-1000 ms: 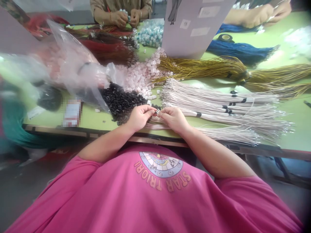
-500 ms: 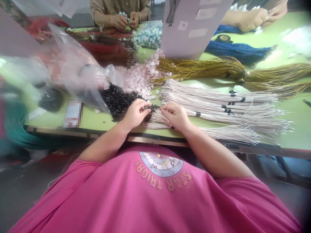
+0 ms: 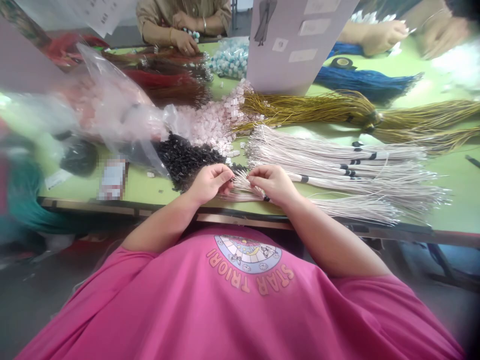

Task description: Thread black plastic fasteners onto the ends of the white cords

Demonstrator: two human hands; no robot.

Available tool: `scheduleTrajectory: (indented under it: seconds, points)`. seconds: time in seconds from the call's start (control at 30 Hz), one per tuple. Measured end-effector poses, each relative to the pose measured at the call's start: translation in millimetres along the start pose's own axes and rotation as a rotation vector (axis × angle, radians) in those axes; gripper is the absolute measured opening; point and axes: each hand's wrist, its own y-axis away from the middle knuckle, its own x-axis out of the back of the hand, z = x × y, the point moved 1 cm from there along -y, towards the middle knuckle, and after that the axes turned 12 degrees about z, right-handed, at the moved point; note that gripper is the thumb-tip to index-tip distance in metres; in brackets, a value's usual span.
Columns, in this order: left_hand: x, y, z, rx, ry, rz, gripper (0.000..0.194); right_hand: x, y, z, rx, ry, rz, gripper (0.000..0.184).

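Note:
My left hand (image 3: 212, 184) is closed in a pinch beside a heap of small black plastic pieces (image 3: 189, 159). Its fingertips hide whatever they hold. A short gap to the right, my right hand (image 3: 273, 184) pinches at a white wire, over a loose bundle of white wires (image 3: 242, 186). The bundle fans out between my hands and continues past my right wrist. Several more white wire bundles (image 3: 322, 162), bound with black tape, lie just beyond my right hand.
Pale pink-white pieces (image 3: 217, 120) spill from a clear plastic bag (image 3: 112, 85). Yellow wires (image 3: 311, 106), blue wires (image 3: 367, 82) and a tape roll (image 3: 342, 62) lie farther back. A purple partition (image 3: 281, 65) stands on the table. Co-workers' hands (image 3: 185, 40) work across it.
My left hand first moved left, away from my right fingertips, to the black pieces, then came back toward the wires with its fingers closed. My right hand stays by the bundle.

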Motion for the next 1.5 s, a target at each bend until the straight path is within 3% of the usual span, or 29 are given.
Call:
scheduleTrajectory:
  seconds: [0.43, 1.07, 1.27, 1.5]
  points:
    - [-4.1, -4.7, -5.4, 0.134, 0.064, 0.040, 0.022, -4.5, 3.7, -0.1, 0.265, 0.239, 0.121, 0.015]
    - [-6.2, -2.7, -3.9, 0.099, -0.030, 0.067, 0.025, -9.1, 4.3, 9.2, 0.490, 0.398, 0.225, 0.015]
    - [-12.1, -0.5, -4.5, 0.031, -0.136, 0.031, 0.021, -14.3, 6.8, 11.9, 0.569, 0.418, 0.247, 0.016]
    - [-7.8, -5.1, -10.0, 0.102, 0.006, 0.113, 0.024, -10.9, 6.2, 11.8, 0.586, 0.464, 0.300, 0.016]
